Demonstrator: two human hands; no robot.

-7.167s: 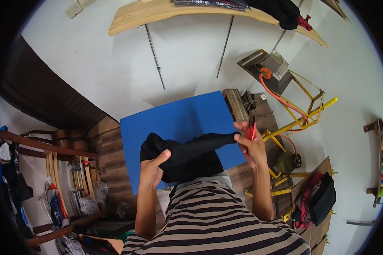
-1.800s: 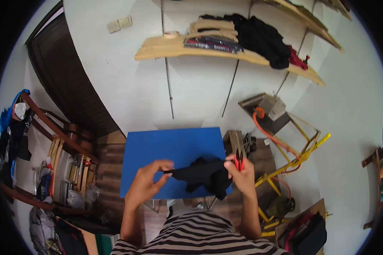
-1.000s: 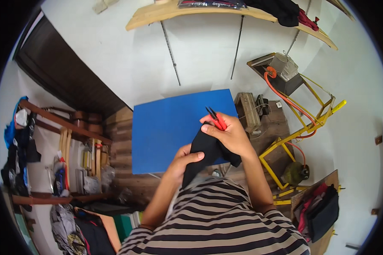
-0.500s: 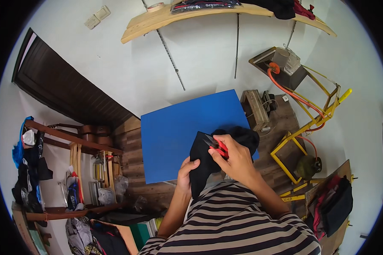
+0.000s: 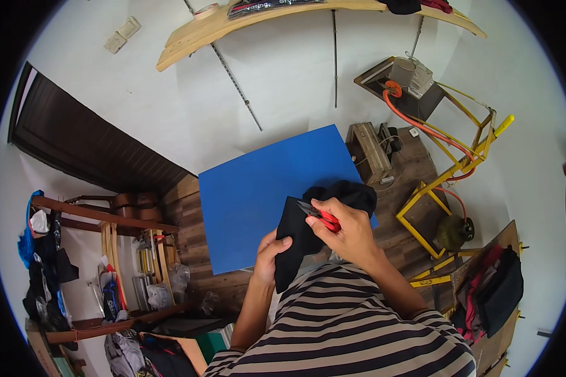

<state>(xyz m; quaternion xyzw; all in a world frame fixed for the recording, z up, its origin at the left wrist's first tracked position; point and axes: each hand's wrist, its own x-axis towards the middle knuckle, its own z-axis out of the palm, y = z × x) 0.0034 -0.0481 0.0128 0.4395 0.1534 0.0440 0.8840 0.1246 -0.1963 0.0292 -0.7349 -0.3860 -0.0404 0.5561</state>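
My left hand (image 5: 269, 256) grips the edge of a black cloth (image 5: 290, 242), thumb on top and fingers beneath. The cloth hangs toward my striped shirt, and its bunched part lies to the right on the blue table (image 5: 258, 182). In my right hand (image 5: 349, 232) is a pair of small snips (image 5: 323, 217) with red handles, my fingers closed round them. Their dark blades point up and left over the cloth's upper edge. Whether the blades touch the fabric I cannot tell.
A wooden crate (image 5: 367, 154) stands beyond the table's right side. Further right is a yellow metal frame (image 5: 443, 182) with an orange hose (image 5: 421, 125). Shelving (image 5: 107, 213) with bags and clothes stands on the left. A wooden shelf (image 5: 270, 28) runs along the far wall.
The whole view has shifted slightly. Both hands keep their holds on the cloth and the snips, with little movement between them.
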